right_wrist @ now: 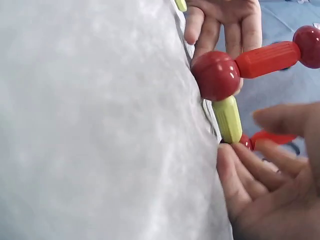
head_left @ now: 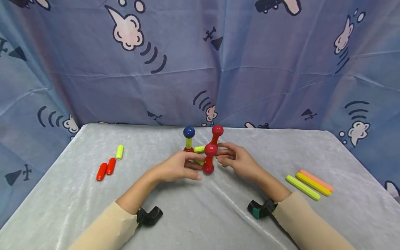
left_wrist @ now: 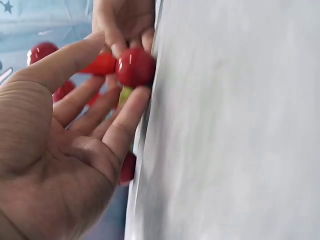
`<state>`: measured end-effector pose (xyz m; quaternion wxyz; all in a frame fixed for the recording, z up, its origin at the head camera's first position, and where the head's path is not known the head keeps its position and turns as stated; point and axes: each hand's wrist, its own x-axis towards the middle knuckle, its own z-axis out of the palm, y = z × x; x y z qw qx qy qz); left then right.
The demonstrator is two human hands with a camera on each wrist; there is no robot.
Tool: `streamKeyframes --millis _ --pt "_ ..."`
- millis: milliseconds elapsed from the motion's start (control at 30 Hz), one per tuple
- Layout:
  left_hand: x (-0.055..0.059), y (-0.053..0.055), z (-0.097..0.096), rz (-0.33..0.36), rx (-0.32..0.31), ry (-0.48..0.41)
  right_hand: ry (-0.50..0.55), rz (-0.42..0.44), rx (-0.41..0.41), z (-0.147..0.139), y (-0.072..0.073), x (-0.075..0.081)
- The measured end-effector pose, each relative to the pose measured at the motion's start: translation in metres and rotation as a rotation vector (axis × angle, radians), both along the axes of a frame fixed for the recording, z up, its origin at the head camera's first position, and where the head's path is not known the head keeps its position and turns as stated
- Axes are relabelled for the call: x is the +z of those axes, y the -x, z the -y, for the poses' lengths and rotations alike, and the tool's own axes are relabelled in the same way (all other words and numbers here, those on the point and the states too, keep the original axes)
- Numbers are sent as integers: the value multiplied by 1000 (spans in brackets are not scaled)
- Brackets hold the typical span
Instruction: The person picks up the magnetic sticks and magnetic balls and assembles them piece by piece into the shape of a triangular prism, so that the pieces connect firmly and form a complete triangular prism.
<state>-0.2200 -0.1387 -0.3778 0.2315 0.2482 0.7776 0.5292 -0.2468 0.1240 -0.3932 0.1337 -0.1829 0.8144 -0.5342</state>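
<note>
A small frame of balls and short rods stands on the table between the two hands. Its front post is a red rod (right_wrist: 267, 59) between a lower red ball (head_left: 208, 169) and an upper red ball (head_left: 210, 149). Behind it another red ball (head_left: 217, 130) tops a second red rod, and a blue ball (head_left: 189, 132) sits on a yellow-green rod at the left. Yellow-green rods lie low between the posts, partly hidden. My left hand (head_left: 178, 167) is around the front-left side, fingers loosely extended. At the right side is my right hand (head_left: 240, 160), fingers slightly bent; contact is unclear.
Two short red rods (head_left: 101, 172) and a short yellow-green rod (head_left: 119, 152) lie at the left. Three longer rods, lime (head_left: 302, 187), yellow (head_left: 313, 183) and salmon (head_left: 317, 180), lie side by side at the right. A patterned blue curtain (head_left: 175, 93) hangs behind the table.
</note>
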Motion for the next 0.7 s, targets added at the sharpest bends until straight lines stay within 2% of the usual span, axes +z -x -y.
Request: streamKeyframes --millis 100,167,267,367,467,600,700 --pt "0 -2 -6 -23 -6 -5 101 58 42 -3 2 -2" --pt "2 -2 -7 -47 -1 4 125 72 64 -4 3 -1" --pt "10 0 2 -64 5 72 52 24 76 -4 1 2" --pt "17 6 20 -58 20 167 -104 -68 43 0 -3 5" --pt "21 12 39 -75 97 238 -218 -123 -8 8 -7 5" --pt "21 19 57 -129 208 297 -246 -173 -62 16 -12 3" --pt "25 20 70 -192 223 393 -221 -193 -65 17 -13 0"
